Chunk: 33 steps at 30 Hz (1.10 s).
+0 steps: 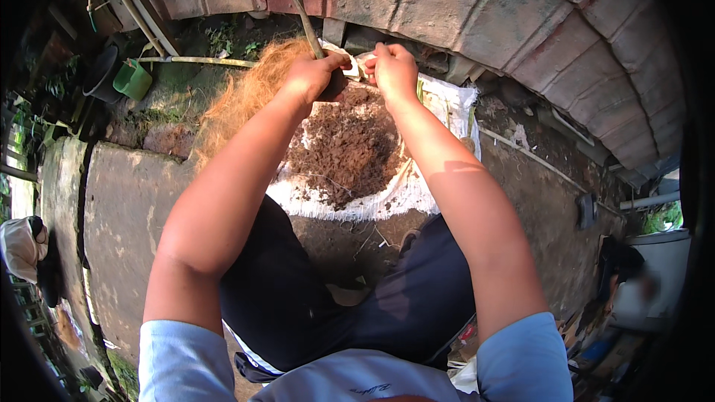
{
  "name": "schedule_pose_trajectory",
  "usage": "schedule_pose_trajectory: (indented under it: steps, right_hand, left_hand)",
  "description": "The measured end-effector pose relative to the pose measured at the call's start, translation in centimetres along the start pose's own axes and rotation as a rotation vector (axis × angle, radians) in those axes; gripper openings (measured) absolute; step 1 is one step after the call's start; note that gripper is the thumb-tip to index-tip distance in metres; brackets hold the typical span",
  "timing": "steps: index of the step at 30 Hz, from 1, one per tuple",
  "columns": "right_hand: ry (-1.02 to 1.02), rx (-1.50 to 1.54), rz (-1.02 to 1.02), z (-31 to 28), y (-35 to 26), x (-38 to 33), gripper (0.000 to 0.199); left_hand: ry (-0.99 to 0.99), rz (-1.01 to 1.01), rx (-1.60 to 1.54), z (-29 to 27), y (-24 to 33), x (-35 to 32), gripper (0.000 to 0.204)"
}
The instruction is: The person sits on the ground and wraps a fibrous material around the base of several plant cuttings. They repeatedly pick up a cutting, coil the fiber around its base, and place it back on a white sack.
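My left hand [316, 77] is closed round the lower end of a long, curved greenish-brown stalk [304, 18], which rises past it to a narrow tip. Something dark shows under its fingers, too shaded to make out. Just to the right, my right hand [393, 71] has its fingers bent and pinched together, close to a pale strip between the hands; what it holds is hidden. Below both hands a heap of brown, crumbly soil [346, 145] lies on a white woven sack [402, 197]. A mass of orange-brown fibre [246, 89] lies beside my left hand.
A green container [132, 80] and a dark bucket [102, 74] stand at the far left. Rusty corrugated sheets [462, 7] line the far side. A thin pipe [551, 171] runs along the right. A blurred person [622, 268] is at the right edge.
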State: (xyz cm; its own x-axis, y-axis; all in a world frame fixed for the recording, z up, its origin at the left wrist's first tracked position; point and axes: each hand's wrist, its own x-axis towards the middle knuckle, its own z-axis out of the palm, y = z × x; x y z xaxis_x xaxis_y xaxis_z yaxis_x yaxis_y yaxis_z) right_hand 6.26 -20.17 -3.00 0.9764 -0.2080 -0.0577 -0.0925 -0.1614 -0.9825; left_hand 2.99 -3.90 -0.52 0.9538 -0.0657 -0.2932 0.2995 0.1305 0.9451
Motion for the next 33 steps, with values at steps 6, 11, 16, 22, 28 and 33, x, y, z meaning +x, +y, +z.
schedule_pose_trajectory:
  steps: [6,11,16,22,28,33]
  right_hand:
    - [-0.055,-0.255,0.228,1.1,14.9,6.5,0.02]
    - [-0.169,-0.377,0.302,2.8,22.8,4.0,0.019]
    - [-0.357,-0.655,0.046,3.3,27.8,1.9,0.013]
    - [-0.364,-0.795,-0.274,6.2,27.9,-2.3,0.038]
    - [-0.404,-0.873,-0.138,6.1,31.6,-1.3,0.021]
    - [-0.255,-0.853,-0.291,6.3,29.5,-1.5,0.019]
  left_hand:
    - [-0.042,0.029,0.065,-0.2,0.3,0.3,0.021]
    - [-0.085,0.038,0.064,-0.1,-0.2,0.7,0.016]
    - [-0.117,-0.005,0.039,0.3,-1.0,1.8,0.02]
    - [-0.108,-0.043,0.036,-0.7,-2.2,3.3,0.019]
    - [-0.11,-0.05,0.034,0.7,-2.0,3.8,0.017]
    - [-0.114,-0.059,0.078,-0.1,-2.1,4.0,0.018]
